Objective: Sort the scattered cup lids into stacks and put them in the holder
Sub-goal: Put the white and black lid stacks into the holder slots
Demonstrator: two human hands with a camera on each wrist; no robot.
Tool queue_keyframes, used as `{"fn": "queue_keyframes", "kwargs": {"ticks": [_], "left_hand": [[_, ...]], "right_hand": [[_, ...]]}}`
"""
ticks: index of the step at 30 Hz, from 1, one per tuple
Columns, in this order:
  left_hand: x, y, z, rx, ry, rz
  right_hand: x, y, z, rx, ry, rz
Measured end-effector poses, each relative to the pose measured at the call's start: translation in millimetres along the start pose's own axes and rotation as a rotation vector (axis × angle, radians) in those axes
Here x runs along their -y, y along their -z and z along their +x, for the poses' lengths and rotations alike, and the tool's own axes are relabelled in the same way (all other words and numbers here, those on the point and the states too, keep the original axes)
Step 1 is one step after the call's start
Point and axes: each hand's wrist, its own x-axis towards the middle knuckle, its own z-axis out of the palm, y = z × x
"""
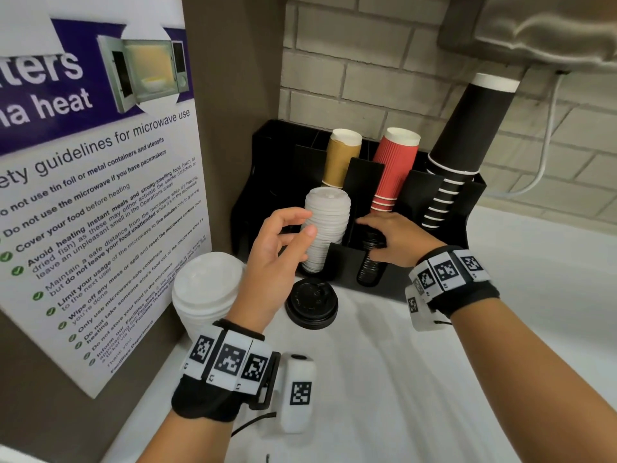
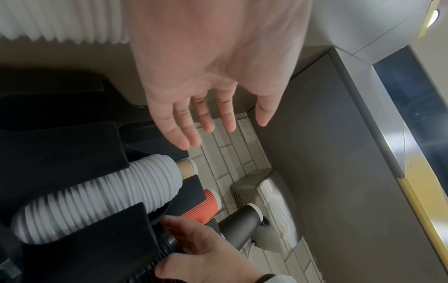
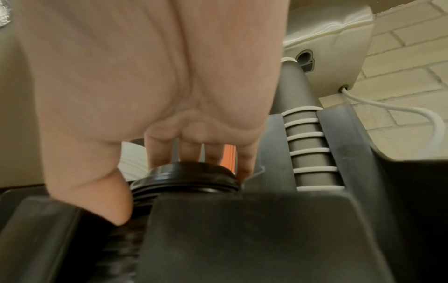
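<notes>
A black compartment holder [image 1: 277, 155] stands in the counter's corner. Its front left slot holds a tall white lid stack [image 1: 329, 222] [image 2: 97, 201]. My left hand [image 1: 300, 225] [image 2: 206, 122] hovers beside that stack with relaxed fingers and holds nothing. My right hand [image 1: 377, 235] [image 3: 157, 183] grips the top of a black lid stack [image 1: 369, 269] [image 3: 189, 178] that stands in the slot to the right. On the counter in front lie a few stacked black lids [image 1: 312, 304]. Left of them stands another white lid stack [image 1: 207, 289] [image 2: 65, 21].
Brown cups [image 1: 342, 158], red cups [image 1: 395, 168] and black cups [image 1: 464, 152] fill the holder's rear slots. A poster [image 1: 100, 195] covers the wall close on the left. A wall-mounted unit [image 1: 551, 28] with a white cable [image 1: 541, 172] overhangs the right. White counter [image 1: 400, 379] stretches toward me.
</notes>
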Motion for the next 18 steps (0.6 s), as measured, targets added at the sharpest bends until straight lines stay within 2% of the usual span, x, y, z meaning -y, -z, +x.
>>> {"fn": "queue_keyframes", "kwargs": {"ticks": [5, 9, 13, 18], "left_hand": [[0.5, 0.8, -0.2, 0.001, -0.009, -0.001], [0.3, 0.1, 0.1, 0.0, -0.01, -0.003], [-0.5, -1.7, -0.3, -0.001, -0.012, -0.002], [-1.8, -1.9, 0.1, 0.005, -0.014, -0.007]], "right_hand": [[-2.2, -3.6, -0.8, 0.0, -0.079, -0.144], [-4.2, -4.9, -3.6, -0.079, -0.049, -0.219], [-2.9, -10.7, -10.2, -0.148, -0.019, -0.212], [-1.8, -11.2, -13.1, -0.147, -0.061, -0.238]]}}
